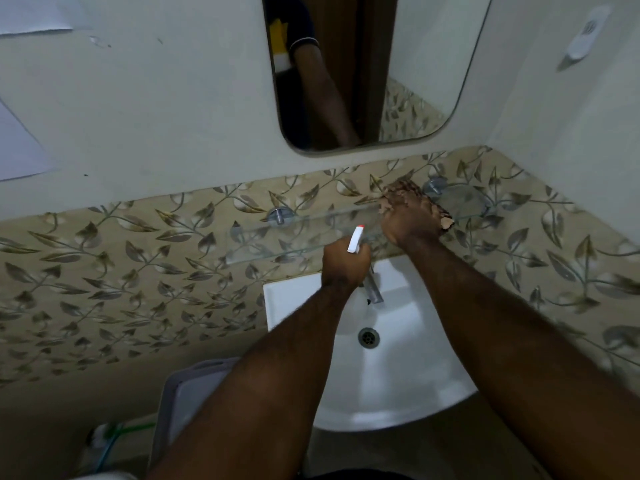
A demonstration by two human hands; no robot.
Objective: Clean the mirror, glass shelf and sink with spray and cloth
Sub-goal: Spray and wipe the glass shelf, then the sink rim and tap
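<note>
A rounded mirror hangs on the white wall and reflects an arm. Below it a clear glass shelf juts from the leaf-patterned tiles on two chrome brackets. My right hand presses a brown patterned cloth onto the right part of the shelf. My left hand grips a spray bottle; only its white nozzle with a red tip shows, just in front of the shelf edge. The white sink lies under both forearms.
A chrome tap stands at the back of the sink, above the drain. A grey bin lid sits to the left of the basin. A white wall hook is fixed on the right wall.
</note>
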